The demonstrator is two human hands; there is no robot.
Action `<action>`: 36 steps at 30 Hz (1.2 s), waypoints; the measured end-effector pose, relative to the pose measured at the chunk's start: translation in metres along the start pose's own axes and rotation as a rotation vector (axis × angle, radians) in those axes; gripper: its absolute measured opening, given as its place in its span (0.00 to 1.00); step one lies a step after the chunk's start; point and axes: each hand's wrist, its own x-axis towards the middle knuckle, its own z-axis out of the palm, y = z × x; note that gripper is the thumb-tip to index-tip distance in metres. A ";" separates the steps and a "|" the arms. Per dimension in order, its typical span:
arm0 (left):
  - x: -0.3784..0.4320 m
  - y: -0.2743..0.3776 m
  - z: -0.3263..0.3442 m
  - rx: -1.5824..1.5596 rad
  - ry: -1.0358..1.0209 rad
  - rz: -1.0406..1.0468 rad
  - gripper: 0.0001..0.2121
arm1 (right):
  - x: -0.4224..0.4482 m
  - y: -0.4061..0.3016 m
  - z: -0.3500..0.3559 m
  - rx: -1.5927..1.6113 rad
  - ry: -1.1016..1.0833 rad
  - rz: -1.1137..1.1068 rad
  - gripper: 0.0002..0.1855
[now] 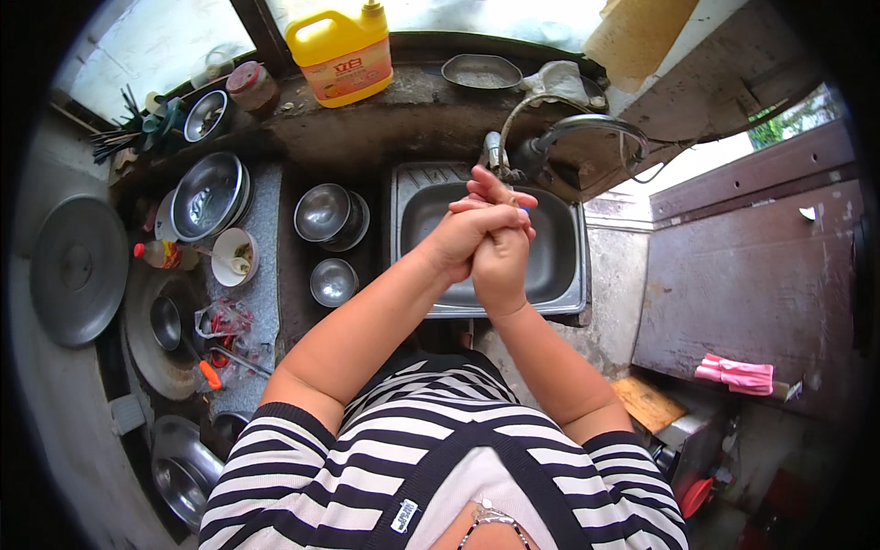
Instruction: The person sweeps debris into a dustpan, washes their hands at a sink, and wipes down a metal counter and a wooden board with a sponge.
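My left hand (467, 230) and my right hand (500, 265) are clasped together over a stainless steel sink (584, 275). Fingers of both overlap, some of them pointing up towards the faucet. No tool shows between the palms, though the inner side of the grip is hidden. A small blue spot shows beside the fingers; what it is I cannot tell. Behind the hands stands a curved metal faucet (591, 124), its spout over the sink's back right part. Whether water runs is not visible.
Metal bowls (323, 213) stand left of the sink. A yellow detergent jug (347, 69) and a metal dish (481, 72) are on the back ledge. Farther left are a white bowl with a spoon (223, 265), a wok (148, 344) and a ladle (166, 323). Pink cloth (735, 375) lies right.
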 end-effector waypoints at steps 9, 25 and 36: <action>0.019 0.005 0.008 -0.081 0.039 -0.059 0.12 | -0.048 -0.001 -0.036 -0.950 -0.157 -0.167 0.25; 0.058 -0.069 0.084 0.163 0.113 0.067 0.06 | -0.024 -0.057 -0.100 0.608 0.168 0.213 0.30; 0.075 -0.138 0.101 1.472 0.388 0.794 0.22 | -0.007 -0.065 -0.184 0.541 -0.114 0.908 0.16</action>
